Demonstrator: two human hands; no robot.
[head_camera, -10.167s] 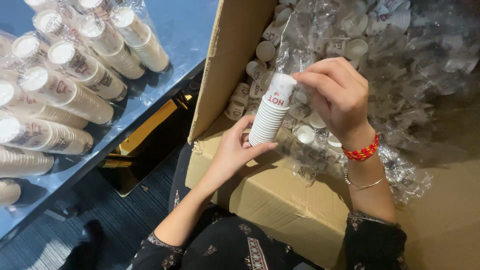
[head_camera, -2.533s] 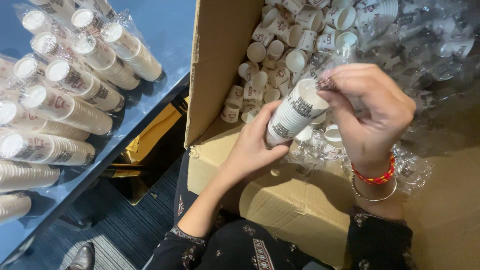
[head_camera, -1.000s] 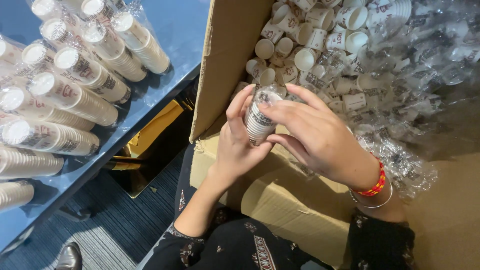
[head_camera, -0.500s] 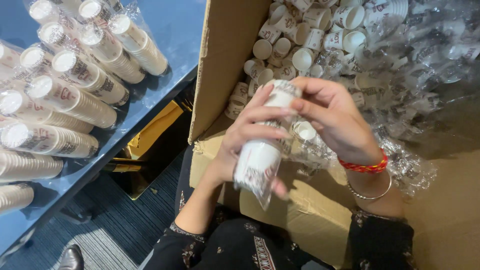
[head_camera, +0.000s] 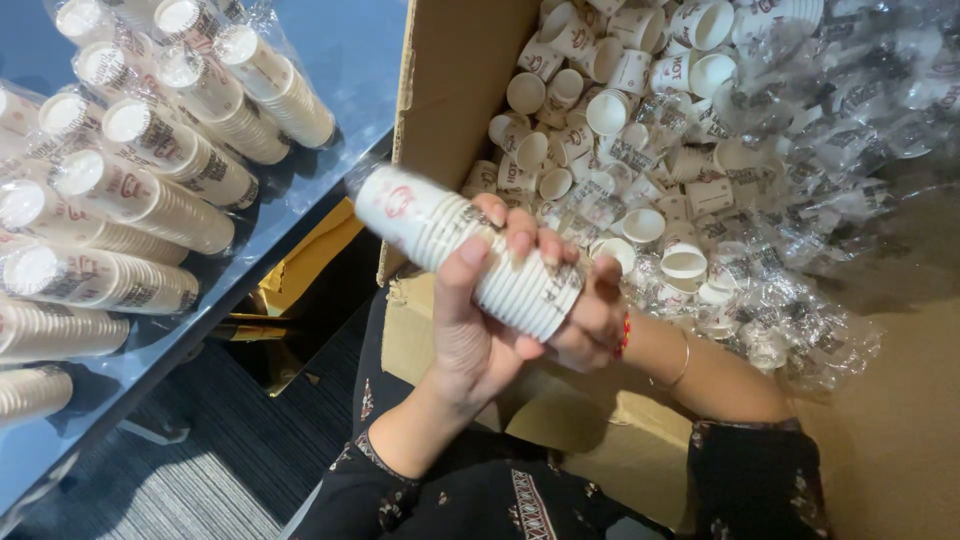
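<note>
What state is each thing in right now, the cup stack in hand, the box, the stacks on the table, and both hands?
Held cup stack: nested, tilted, bottom end toward the table, plastic-sleeved.
Left hand: grip closed around the stack.
Right hand: cupped at the stack's rim end, mostly hidden.
Cardboard box: open, flap up.
Loose cups: jumbled in the box among clear plastic.
Wrapped cup stacks: lying on their sides on the blue table.
</note>
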